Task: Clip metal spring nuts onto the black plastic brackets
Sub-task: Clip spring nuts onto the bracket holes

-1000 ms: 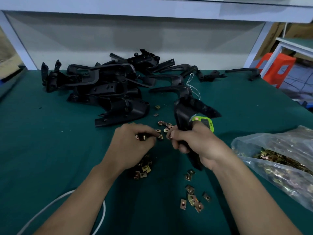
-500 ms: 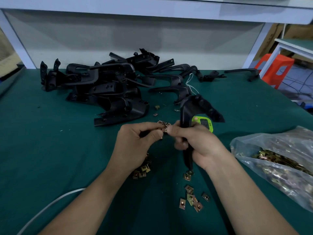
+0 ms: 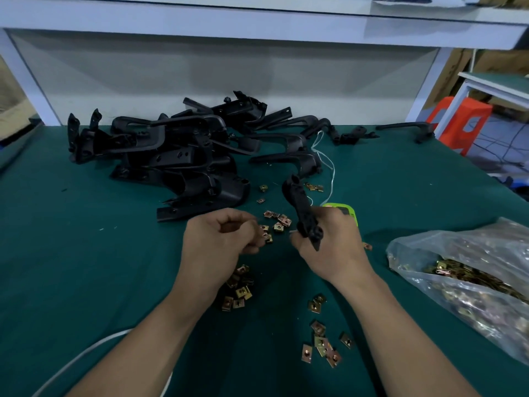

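black brackets (image 3: pixel 171 156), my eleven o'clock; brass-gold spring nuts (image 3: pixel 320 345), six; plain dark green mat (image 3: pixel 71 267); lime-green device (image 3: pixel 347 210); orange stool (image 3: pixel 461 121), two.

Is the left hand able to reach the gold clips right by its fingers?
Probably yes: the left hand sits right beside those gold clips, nothing lies between, and the right hand holds the black bracket aside.

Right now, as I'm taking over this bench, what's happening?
A person's right hand grips a black plastic bracket above the green table mat. The left hand is curled beside brass-coloured metal spring nuts; whether it holds one is unclear. A heap of black brackets lies behind, a clear plastic bag of nuts at right.
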